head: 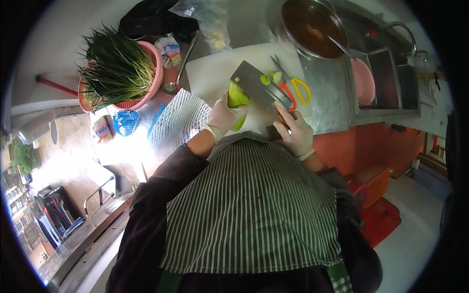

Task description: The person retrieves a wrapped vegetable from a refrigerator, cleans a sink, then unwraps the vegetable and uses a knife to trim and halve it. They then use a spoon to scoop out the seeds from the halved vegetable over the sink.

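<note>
My left hand (228, 116), in a pale thin glove, grips a long light-green vegetable (238, 96) over the white cutting board (209, 69). Its exact kind is unclear. In my gloved right hand (296, 132) is a cleaver (253, 78), its broad blade slanting across the board beside the vegetable. My fingers cover most of the handle. One round green piece (264, 80) appears against the blade, and a paler cut chunk (275, 76) lies just beyond it. Scissors (288, 78) with one red and one yellow handle loop rest on the board's right side, partly behind the cleaver.
Left of the board stand a pink basket (158, 60) of green scallion-like stalks, a metal ladle (179, 75) and white foam netting (179, 117). A large metal pot (344, 27) of brown liquid is at the back right. Further right, a sink (383, 82) holds a pink colander (362, 82).
</note>
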`<state>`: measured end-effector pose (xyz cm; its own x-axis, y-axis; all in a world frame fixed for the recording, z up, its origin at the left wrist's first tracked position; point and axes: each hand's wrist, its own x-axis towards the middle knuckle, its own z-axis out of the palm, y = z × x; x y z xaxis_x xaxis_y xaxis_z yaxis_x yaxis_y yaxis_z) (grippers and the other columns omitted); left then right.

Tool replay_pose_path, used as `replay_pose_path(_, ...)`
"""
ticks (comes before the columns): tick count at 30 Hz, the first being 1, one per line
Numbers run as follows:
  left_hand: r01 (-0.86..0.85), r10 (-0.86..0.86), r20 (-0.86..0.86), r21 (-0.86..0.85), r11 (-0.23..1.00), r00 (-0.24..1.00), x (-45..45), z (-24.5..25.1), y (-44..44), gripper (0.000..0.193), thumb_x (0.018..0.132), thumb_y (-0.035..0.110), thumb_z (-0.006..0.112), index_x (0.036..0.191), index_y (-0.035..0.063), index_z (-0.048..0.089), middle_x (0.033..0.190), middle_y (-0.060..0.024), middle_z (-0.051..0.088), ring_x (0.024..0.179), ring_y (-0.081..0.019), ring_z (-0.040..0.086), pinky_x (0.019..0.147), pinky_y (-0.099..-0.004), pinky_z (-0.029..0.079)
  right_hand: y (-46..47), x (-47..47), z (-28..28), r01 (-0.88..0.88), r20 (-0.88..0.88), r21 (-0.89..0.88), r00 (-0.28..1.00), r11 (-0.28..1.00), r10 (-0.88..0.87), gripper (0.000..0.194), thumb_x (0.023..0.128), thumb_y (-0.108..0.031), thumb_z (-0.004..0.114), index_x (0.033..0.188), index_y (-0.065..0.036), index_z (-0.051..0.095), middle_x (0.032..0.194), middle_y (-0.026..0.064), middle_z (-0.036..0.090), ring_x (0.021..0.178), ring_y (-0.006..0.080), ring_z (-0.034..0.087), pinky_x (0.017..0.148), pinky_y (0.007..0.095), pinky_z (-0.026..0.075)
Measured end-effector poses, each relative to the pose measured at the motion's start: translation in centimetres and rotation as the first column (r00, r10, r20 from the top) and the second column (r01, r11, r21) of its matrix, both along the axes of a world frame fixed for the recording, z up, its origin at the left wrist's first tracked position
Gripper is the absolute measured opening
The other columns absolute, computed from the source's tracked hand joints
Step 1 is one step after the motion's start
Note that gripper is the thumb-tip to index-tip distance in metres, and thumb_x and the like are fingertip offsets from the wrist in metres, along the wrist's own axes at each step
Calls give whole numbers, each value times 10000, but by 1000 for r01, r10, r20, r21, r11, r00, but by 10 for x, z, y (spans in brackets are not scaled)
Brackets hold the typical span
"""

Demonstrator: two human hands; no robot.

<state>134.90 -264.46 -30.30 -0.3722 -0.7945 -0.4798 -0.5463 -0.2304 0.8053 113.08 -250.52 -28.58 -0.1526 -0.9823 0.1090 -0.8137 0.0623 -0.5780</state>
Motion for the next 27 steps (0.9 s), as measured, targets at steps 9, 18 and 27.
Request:
replay_pose_path(9, 46, -53, -113, -64, 997, 992, 9, -15, -3, 457, 898, 203, 731, 1264, -24, 580, 1146, -142, 692, 1059, -201, 653, 911, -311, 506, 20, -2, 8, -195, -41, 41, 980, 980, 196, 510, 962, -397, 597, 1457, -297, 524, 898, 103, 618, 744, 257, 658, 596, 352, 544)
replay_pose_path(18, 169, -129, 132, -363, 916, 983, 6, 2, 1, 327, 863, 216, 747, 1085, -12, 675, 1015, -135, 739, 916, -238, 703, 839, -336, 529, 22, -7, 8, -231, 37, 178, 973, 956, 228, 535, 973, -259, 627, 1483, -172, 491, 1122, 47, 706, 791, 248, 632, 656, 327, 547)
replay_pose_path(27, 168, -124, 185, -243, 955, 975, 4, -7, -2, 401, 864, 218, 728, 1153, -40, 622, 1056, -134, 702, 992, -243, 685, 866, -329, 522, 15, -4, 11, -182, -3, 197, 983, 963, 186, 525, 983, -337, 600, 1486, -242, 484, 927, 139, 634, 749, 276, 646, 628, 347, 547)
